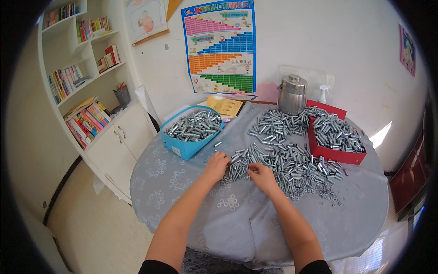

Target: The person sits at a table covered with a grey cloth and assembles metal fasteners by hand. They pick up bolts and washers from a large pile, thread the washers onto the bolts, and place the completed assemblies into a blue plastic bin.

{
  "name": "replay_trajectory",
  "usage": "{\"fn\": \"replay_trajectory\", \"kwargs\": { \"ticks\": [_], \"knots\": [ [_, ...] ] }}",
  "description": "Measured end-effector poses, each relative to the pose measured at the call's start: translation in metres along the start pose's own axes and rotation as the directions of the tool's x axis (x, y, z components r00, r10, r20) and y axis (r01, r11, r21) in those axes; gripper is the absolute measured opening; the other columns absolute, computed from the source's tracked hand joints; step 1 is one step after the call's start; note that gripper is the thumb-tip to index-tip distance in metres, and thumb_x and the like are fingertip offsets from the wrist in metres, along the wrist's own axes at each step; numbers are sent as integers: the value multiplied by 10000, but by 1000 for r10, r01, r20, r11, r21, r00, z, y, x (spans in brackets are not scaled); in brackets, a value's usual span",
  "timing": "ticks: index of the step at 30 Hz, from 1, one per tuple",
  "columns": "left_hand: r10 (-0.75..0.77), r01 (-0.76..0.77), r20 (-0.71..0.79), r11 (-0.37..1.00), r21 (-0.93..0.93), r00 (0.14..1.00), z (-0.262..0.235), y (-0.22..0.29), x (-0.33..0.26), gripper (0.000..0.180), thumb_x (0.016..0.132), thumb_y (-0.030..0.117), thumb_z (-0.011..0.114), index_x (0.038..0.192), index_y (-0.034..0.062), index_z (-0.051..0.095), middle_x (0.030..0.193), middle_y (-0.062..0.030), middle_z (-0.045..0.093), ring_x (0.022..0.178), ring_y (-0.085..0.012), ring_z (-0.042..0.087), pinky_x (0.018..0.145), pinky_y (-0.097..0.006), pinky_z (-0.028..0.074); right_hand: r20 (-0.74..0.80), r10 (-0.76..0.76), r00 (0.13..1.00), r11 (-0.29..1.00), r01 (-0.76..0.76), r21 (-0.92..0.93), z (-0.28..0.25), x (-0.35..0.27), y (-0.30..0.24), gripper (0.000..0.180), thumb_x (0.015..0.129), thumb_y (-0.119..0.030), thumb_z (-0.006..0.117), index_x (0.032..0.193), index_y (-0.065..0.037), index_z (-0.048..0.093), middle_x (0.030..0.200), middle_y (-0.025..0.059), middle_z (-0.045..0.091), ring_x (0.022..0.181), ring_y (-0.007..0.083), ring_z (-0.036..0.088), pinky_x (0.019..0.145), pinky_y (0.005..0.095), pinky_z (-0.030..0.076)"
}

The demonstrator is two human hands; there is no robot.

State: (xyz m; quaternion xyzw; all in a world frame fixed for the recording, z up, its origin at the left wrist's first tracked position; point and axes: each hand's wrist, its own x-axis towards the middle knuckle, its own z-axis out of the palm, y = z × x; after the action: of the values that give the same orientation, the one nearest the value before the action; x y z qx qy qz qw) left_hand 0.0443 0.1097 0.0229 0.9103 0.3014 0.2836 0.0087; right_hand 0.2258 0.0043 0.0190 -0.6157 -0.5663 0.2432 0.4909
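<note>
A big pile of small silver metal bolts and sleeves (292,155) lies spread over a round table with a grey patterned cloth (196,214). My left hand (217,163) rests at the near left edge of the pile, fingers curled on several of the metal pieces. My right hand (262,173) is close beside it, fingertips pinching at pieces in the pile. A blue cardboard box (182,145) full of the same metal parts stands to the far left of my hands. A red box (335,153) holding more parts sits at the right.
A steel canister (292,94) and a white spray bottle (323,93) stand at the table's far side by the wall. A yellow booklet (226,107) lies behind the blue box. White bookshelves and cabinets (114,141) line the left wall; posters hang above.
</note>
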Motion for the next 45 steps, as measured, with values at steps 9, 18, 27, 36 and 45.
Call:
{"fn": "replay_trajectory", "kwargs": {
  "ticks": [9, 18, 27, 36, 45],
  "knots": [
    [-67, 49, -111, 985, -165, 992, 1, 7, -3, 163, 683, 14, 593, 840, 17, 546, 838, -127, 562, 855, -314, 506, 746, -383, 403, 10, -41, 999, 995, 40, 96, 1, 1, -1, 218, 757, -106, 591, 952, -10, 614, 823, 131, 625, 717, 229, 609, 652, 291, 475],
    [-311, 214, -81, 798, -564, 947, -18, 40, -36, 181, 725, 36, 610, 897, 23, 554, 862, -109, 563, 860, -270, 510, 758, -345, 402, 25, -397, 917, 909, 397, -125, 0, -9, -39, 132, 750, -49, 584, 874, -35, 628, 823, 121, 582, 736, 286, 571, 659, 339, 457],
    [-296, 225, -76, 846, -483, 952, -39, 65, -52, 130, 730, 64, 633, 850, 33, 591, 826, -90, 583, 798, -220, 513, 720, -312, 408, 118, -511, 851, 843, 524, -126, 11, -18, -52, 185, 716, -68, 652, 892, -28, 612, 868, 107, 593, 742, 238, 580, 659, 313, 464],
    [-660, 196, -74, 326, -925, 748, -36, 56, -88, 231, 786, 18, 599, 1010, 27, 541, 864, -37, 586, 767, -78, 539, 668, -197, 419, 424, -144, 894, 951, 243, -190, 8, -24, -50, 215, 717, -160, 674, 893, -49, 622, 860, 96, 599, 742, 193, 594, 652, 292, 465],
    [-717, 177, -22, 201, -963, 697, -36, 59, -98, 291, 806, 12, 575, 1093, 19, 527, 880, -67, 594, 820, -115, 569, 704, -232, 460, 515, -114, 850, 883, 324, -339, 20, -35, -40, 168, 703, -178, 654, 814, -56, 621, 837, 99, 583, 751, 237, 595, 672, 331, 468]
  ]
}}
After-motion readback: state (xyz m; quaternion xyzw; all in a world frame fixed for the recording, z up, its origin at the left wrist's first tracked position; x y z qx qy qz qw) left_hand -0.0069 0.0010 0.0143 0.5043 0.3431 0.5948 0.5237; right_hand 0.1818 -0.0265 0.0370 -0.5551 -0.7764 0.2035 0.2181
